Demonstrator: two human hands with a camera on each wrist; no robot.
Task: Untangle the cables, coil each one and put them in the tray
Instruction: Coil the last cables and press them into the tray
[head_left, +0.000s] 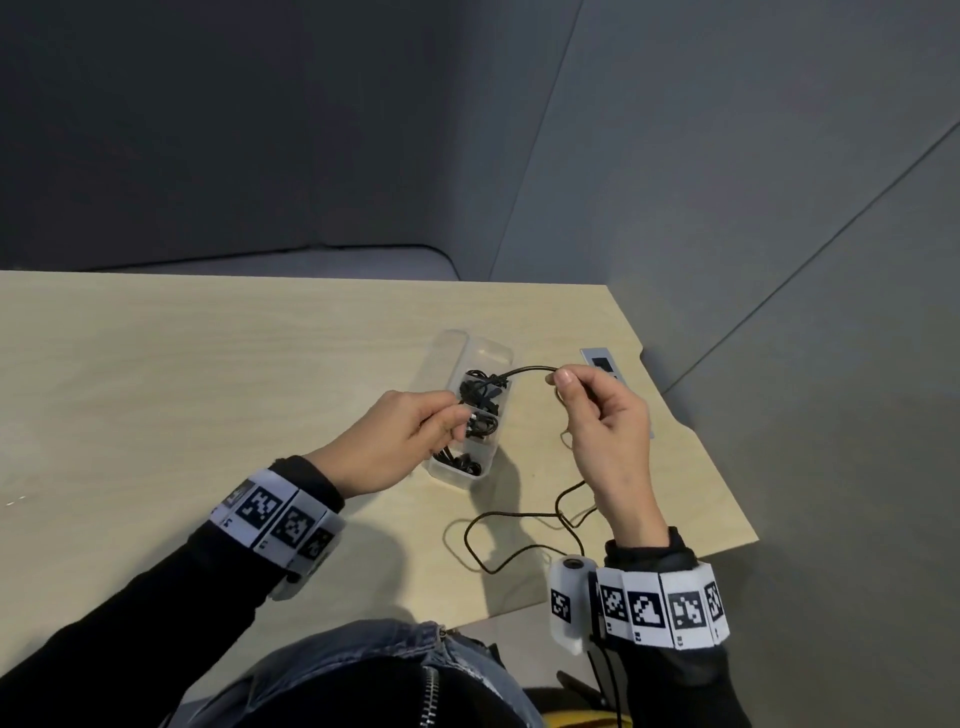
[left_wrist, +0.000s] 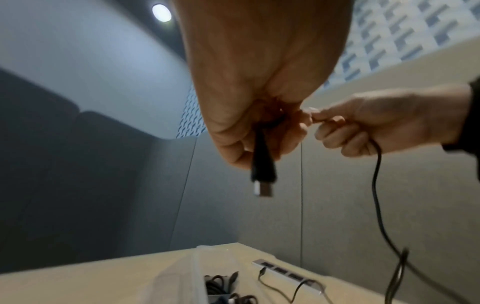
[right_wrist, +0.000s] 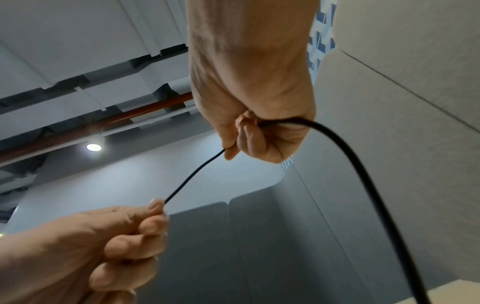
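Both hands are pinching one black cable (head_left: 524, 370) above the tray (head_left: 480, 353): left hand (head_left: 387, 447) at the plug, right hand (head_left: 605, 415) further along. Coiling is beginning. Next, the slack lying near the table's (head_left: 208, 374) front edge needs gathering into loops.

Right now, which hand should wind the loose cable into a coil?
Probably the right hand: the slack of the black cable trails from it onto the table. The left hand pinches the plug end, a fixed anchor.
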